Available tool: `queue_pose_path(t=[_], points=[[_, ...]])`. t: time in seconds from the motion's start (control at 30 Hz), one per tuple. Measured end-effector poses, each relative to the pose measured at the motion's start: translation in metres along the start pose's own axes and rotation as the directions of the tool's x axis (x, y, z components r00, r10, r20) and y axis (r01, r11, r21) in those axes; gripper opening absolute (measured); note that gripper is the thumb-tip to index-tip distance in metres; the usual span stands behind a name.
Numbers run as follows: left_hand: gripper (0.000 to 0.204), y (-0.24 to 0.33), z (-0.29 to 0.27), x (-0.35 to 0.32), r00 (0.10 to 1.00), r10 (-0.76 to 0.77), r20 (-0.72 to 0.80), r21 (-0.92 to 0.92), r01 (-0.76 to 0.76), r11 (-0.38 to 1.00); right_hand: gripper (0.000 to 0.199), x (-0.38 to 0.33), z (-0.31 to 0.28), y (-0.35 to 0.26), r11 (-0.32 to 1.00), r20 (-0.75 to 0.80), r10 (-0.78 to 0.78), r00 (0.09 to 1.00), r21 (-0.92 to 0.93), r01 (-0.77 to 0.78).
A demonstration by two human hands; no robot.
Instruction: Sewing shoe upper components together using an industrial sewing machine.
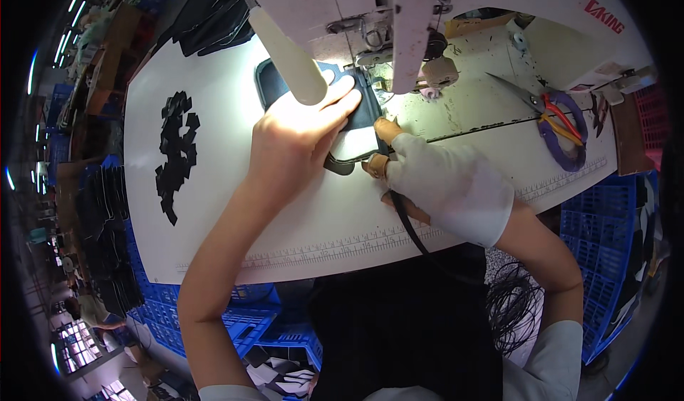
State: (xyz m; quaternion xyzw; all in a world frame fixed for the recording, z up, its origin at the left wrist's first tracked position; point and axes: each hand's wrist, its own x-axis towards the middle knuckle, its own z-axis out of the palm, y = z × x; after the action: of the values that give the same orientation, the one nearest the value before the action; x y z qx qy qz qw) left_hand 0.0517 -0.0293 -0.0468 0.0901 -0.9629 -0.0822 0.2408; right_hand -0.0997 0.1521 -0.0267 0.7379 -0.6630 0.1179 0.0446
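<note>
My left hand lies with its fingers stretched flat over a dark, round-cornered fabric piece, beside the needle area of a white sewing machine. A pale lever partly covers that hand. My right hand wears a white glove, with tan coverings on the fingertips. Its thumb and fingers pinch a narrow black strip at the right edge of the piece. The strip trails down toward my lap. Bright lamp light washes out part of the fabric and my left fingers.
Small black pieces lie scattered at the table's left. Scissors and a red-and-yellow-handled tool rest at right. Dark fabric is piled at far left. Blue crates flank the table; a ruler runs along its near edge.
</note>
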Motion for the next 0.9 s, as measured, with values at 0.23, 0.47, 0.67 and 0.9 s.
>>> queue_pose_path(t=[0.23,0.47,0.67,0.9], points=[[0.035,-0.016,-0.003,0.008,0.995,-0.074,0.061,0.003,0.074,0.997,0.019,0.008,0.000,-0.007,1.000,-0.090,0.001,0.996,0.017,0.001],[0.036,-0.035,-0.001,0.018,0.997,-0.055,0.055,-0.189,0.065,0.980,0.015,0.010,-0.012,-0.013,0.812,0.403,0.233,0.885,0.420,-0.405],[0.043,-0.055,-0.006,0.033,0.984,-0.102,0.147,-0.547,0.167,0.820,0.021,0.030,-0.016,-0.007,0.882,-0.183,0.180,0.966,0.466,-0.076],[0.040,-0.064,-0.021,0.049,0.919,0.003,0.395,-0.518,0.219,0.827,0.025,0.051,-0.015,0.008,0.270,0.010,0.629,0.777,0.935,-0.231]])
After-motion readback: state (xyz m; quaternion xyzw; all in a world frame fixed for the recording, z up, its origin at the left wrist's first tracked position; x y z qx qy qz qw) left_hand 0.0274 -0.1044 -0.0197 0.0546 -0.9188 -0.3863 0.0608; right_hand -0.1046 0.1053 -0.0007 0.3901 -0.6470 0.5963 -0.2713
